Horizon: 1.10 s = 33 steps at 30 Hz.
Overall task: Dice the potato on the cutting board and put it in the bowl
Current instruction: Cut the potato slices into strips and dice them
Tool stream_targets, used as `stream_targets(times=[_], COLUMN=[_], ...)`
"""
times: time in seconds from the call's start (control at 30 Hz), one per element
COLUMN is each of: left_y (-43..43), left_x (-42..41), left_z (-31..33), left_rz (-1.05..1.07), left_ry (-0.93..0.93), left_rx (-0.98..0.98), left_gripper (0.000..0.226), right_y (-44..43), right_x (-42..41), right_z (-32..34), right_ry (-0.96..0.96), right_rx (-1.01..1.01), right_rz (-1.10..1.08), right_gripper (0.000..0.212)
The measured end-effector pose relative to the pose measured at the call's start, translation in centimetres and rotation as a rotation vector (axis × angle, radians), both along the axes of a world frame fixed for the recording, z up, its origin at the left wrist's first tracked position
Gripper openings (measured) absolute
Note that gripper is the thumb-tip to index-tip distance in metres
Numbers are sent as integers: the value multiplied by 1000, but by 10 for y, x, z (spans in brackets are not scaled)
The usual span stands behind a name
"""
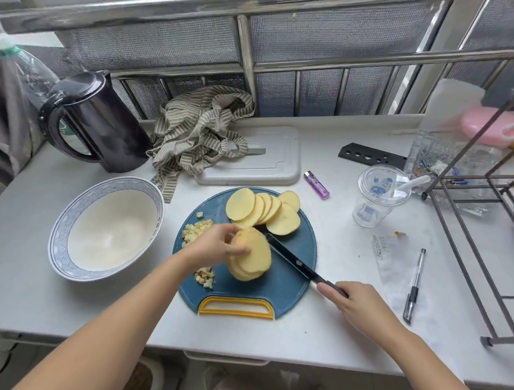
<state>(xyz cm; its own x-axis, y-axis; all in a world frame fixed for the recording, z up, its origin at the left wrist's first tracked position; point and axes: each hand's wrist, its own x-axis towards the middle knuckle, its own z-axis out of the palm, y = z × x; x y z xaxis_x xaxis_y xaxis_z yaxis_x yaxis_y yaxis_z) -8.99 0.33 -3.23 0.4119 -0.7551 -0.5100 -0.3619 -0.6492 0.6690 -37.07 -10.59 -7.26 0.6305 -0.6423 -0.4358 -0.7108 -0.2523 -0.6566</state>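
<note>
Left hand (214, 247) curled round stack of slices (251, 258) on board (272, 286), thumb & fingers gripping, right hand (354, 306) wrapped on knife (293, 260) handle, blade tip beside stack

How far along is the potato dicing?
Done: potato sliced into rounds; two small piles of pale yellow dice on the round blue cutting board. In hand: left hand grips a stack of potato slices, right hand holds the black knife beside it. Left: the fanned yellow slices are undiced; the white blue-rimmed bowl holds no potato.
</note>
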Motion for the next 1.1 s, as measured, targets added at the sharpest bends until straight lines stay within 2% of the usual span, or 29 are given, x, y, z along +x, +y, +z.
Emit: stream_targets(times=[0.07, 0.1, 0.23, 0.3, 0.37, 0.5, 0.73, 0.9, 1.1], left_y=[-4, -6, -14, -12, -9, -8, 3, 1, -4], left_x=[-9, -12, -26, -37, -49, -52, -47, -56, -67], left_z=[-6, -9, -19, -22, -25, -30, -24, -21, -19], left_rz=[-10, -41, -173, -263, -359, -348, -154, -273, -206], left_ry=[171, 144, -261, -386, -462, -527, -366, -508, -581], left_rx=[71, 93, 90, 89, 95, 80, -16, 67, 112], left_gripper=[49, 51, 68, 90, 101, 88, 82, 86, 79], right_y=[0, 0, 4, 5, 7, 9, 9, 11, 11], right_x=[-5, -7, -14, -16, -16, -16, -15, -16, -15], right_z=[0, 0, 2, 2, 1, -3, -3, -2, -2], right_ry=[9, 15, 29, 31, 24, 20, 19, 6, 7], right_rx=[9, 10, -9, -9, -2, 34, 50, 61, 70], right_rz=[-20, -29, -60, -64, -65, -90, -99, -109, -113], right_gripper=[58, 58, 57, 57, 57, 56, 56, 55, 55])
